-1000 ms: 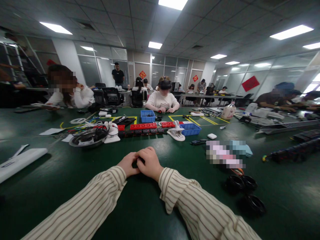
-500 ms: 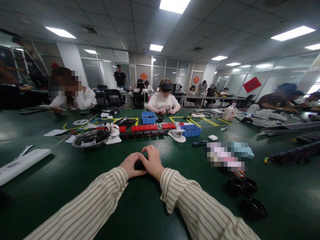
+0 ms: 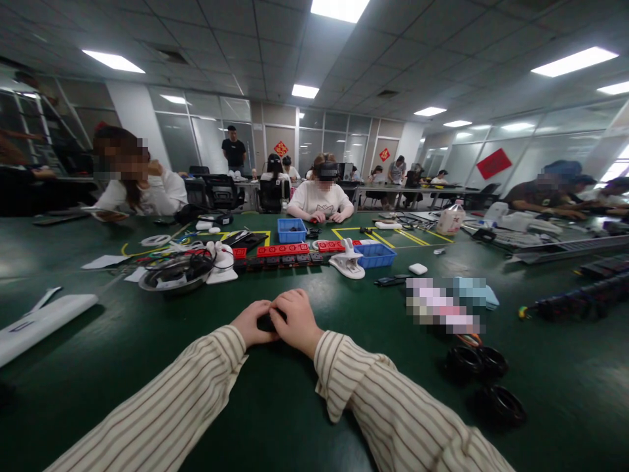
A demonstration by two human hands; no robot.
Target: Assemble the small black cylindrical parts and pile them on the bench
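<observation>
My left hand and my right hand meet over the green table, both closed around a small dark object. Only a dark patch of it shows between my left thumb and fingers, so its kind is not clear. My left fingertips reach in under the right hand. The right fingers curl over the top of the object and hide most of it. Off to the right lie several black rings, apart from my hands.
Beyond my hands stand a red-and-black row of power strips, a white clamp-like stand and a blue bin. A metal bowl with cables lies left. A co-worker in a headset sits opposite.
My right hand has turned and its raised fingers have folded down over the dark object, covering more of it. My left hand has stayed nearly in place.
</observation>
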